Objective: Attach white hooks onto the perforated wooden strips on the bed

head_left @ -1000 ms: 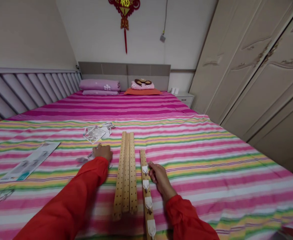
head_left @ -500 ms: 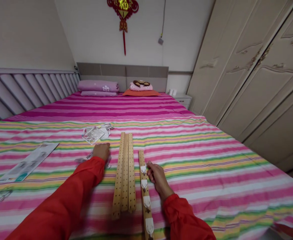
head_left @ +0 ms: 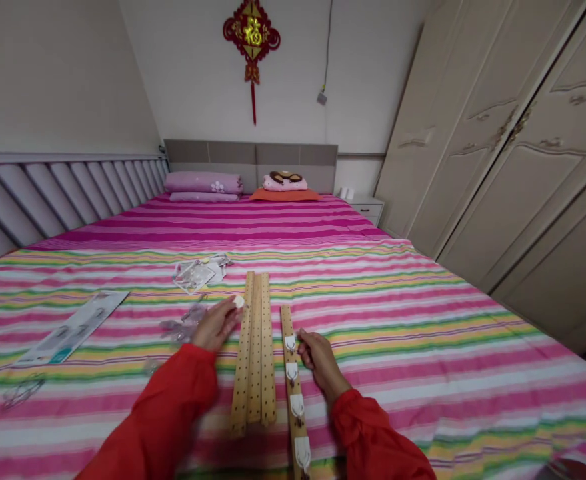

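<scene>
A white adhesive hook (head_left: pixel 239 302) is pinched in the fingertips of my left hand (head_left: pixel 216 323), just left of the far end of three perforated wooden strips (head_left: pixel 253 360) lying side by side. To their right runs a single wooden strip (head_left: pixel 289 387), bearing several white hooks (head_left: pixel 297 405) in a row. My right hand (head_left: pixel 320 357) is beside its far end, near the topmost white hook (head_left: pixel 290 343). The right thumb and index finger are pressed together; whatever they hold, if anything, is too small to name.
Crumpled clear plastic (head_left: pixel 185 325) lies left of my left hand, with torn packaging (head_left: pixel 200 272) beyond it. A long hook package (head_left: pixel 75 327) and a thin wire-like bundle (head_left: pixel 24 390) rest farther left on the striped sheet (head_left: pixel 423 347). Folded bedding (head_left: pixel 203 183) is at the headboard.
My left hand has come off the sheet near the plastic and moved right toward the strips, now showing a white hook. My right hand stays beside the single strip. The view has tilted slightly upward.
</scene>
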Motion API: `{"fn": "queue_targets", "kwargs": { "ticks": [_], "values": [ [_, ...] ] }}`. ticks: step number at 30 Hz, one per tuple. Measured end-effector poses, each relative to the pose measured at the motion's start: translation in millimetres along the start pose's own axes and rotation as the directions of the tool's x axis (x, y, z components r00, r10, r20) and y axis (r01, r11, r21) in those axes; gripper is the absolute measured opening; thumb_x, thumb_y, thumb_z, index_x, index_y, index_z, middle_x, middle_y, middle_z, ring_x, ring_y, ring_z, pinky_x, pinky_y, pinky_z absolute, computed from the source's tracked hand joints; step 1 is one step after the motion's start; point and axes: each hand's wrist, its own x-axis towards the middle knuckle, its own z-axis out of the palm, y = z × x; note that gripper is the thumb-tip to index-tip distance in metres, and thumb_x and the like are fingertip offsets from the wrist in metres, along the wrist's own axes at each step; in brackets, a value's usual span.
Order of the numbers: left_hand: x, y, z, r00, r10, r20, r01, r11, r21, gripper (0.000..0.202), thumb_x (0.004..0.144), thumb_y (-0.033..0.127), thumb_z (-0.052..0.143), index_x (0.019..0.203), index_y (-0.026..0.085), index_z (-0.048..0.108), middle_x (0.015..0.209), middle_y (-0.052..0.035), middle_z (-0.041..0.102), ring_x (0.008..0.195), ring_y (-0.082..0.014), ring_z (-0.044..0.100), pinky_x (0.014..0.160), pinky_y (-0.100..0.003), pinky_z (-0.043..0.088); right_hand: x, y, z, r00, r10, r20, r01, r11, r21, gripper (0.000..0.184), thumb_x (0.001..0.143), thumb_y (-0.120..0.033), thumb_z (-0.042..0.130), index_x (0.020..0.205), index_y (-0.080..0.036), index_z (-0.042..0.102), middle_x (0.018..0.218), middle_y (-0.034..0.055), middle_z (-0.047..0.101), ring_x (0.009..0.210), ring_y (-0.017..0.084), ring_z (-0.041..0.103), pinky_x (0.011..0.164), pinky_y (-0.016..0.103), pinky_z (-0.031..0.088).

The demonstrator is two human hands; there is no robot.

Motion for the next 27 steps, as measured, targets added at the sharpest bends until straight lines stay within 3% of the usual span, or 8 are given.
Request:
{"fn": "queue_targets", "kwargs": {
  "ticks": [5,10,13,16,20,23,27],
  "values": [
    [-40,-35,10.6,0.982,-0.177,0.068,0.188,0.956,-0.225,0.014,0.080,0.000,0.053,0.080,0.013,0.060,0.061,-0.0010,0.066,0.054,-0.0070,0.064,0.056,-0.014,0.054,-14,-15,8,0.999,-0.051,-0.013,0.051,0.999,-0.018,0.029,0.057,-0.039,0.074,0.063,-0.016,0.058,0.043,-0.0061,0.053,0.029,0.003,0.030,0.032,0.017,0.014],
    [-68,-58,30.3,0.956,-0.266,0.125,0.293,0.894,-0.338,0.017,0.084,0.002,0.050,0.076,0.013,0.059,0.065,-0.0028,0.067,0.061,-0.0080,0.067,0.063,-0.015,0.056,-38,-32,29,0.973,-0.201,0.114,0.209,0.976,-0.064,0.026,0.060,-0.034,0.076,0.078,-0.017,0.070,0.055,-0.0026,0.061,0.042,0.008,0.046,0.042,0.020,0.036],
    [-78,-71,39.7,0.952,-0.241,0.188,0.295,0.886,-0.357,0.017,0.082,0.001,0.052,0.076,0.015,0.059,0.070,-0.0024,0.069,0.065,-0.0074,0.067,0.067,-0.015,0.056,-48,-37,38,0.950,-0.261,0.169,0.276,0.959,-0.070,0.028,0.063,-0.037,0.075,0.085,-0.019,0.073,0.071,0.0018,0.069,0.061,0.014,0.058,0.058,0.025,0.046],
    [-82,-82,40.5,0.963,-0.124,0.239,0.197,0.929,-0.312,0.014,0.076,0.001,0.061,0.079,0.015,0.062,0.076,-0.0023,0.071,0.070,-0.0077,0.067,0.072,-0.016,0.054,-51,-39,38,0.947,-0.251,0.202,0.265,0.963,-0.047,0.028,0.065,-0.043,0.074,0.078,-0.018,0.073,0.065,0.0008,0.066,0.058,0.013,0.056,0.055,0.023,0.044],
    [-83,-89,31.8,0.960,0.079,0.268,-0.049,0.992,-0.120,0.022,0.068,0.017,0.074,0.087,0.014,0.065,0.082,-0.0039,0.072,0.075,-0.0109,0.067,0.073,-0.020,0.052,-51,-43,34,0.965,-0.169,0.198,0.176,0.984,-0.020,0.037,0.068,-0.052,0.071,0.070,-0.015,0.070,0.052,-0.0014,0.058,0.046,0.009,0.047,0.046,0.021,0.035],
    [-84,-90,27.0,0.932,0.199,0.303,-0.223,0.974,0.046,0.030,0.065,0.029,0.076,0.088,0.014,0.067,0.084,-0.0051,0.073,0.078,-0.0149,0.067,0.075,-0.025,0.051,-52,-47,33,0.975,-0.160,0.155,0.162,0.987,-0.004,0.036,0.064,-0.048,0.076,0.071,-0.014,0.072,0.053,-0.0010,0.059,0.047,0.008,0.047,0.045,0.019,0.033],
    [-84,-90,26.9,0.910,0.279,0.306,-0.330,0.935,0.129,0.027,0.062,0.033,0.076,0.078,0.015,0.064,0.075,-0.0038,0.071,0.074,-0.0165,0.066,0.072,-0.028,0.052,-56,-51,33,0.970,-0.141,0.200,0.141,0.990,0.012,0.029,0.059,-0.040,0.081,0.066,-0.015,0.070,0.054,-0.0002,0.063,0.048,0.008,0.050,0.047,0.019,0.035]
  ]
}}
